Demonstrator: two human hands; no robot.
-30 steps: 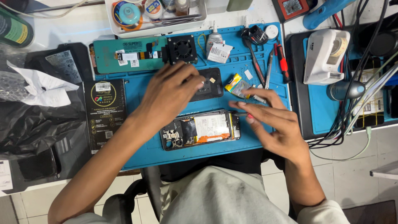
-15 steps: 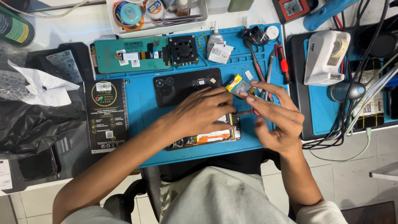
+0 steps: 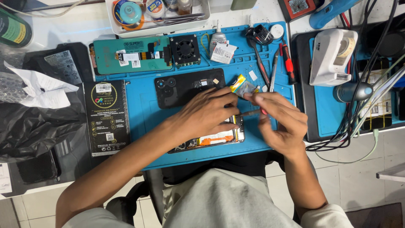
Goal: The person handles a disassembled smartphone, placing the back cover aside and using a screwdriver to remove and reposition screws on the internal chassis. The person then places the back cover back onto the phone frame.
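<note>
In the head view, the left hand lies flat on the opened phone at six o'clock on the blue mat, fingers together. At its three o'clock, the right hand has fingers clamped on a thin tool; the black back cover lies at twelve o'clock.

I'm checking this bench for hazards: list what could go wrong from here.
1. Both hands, left and right, work a thin tool over the opened phone; a slip could scratch exposed parts.
2. The phone lies near the blue mat's front edge and might get nudged off.
3. The tangled cables beside the right hand could snag.
</note>
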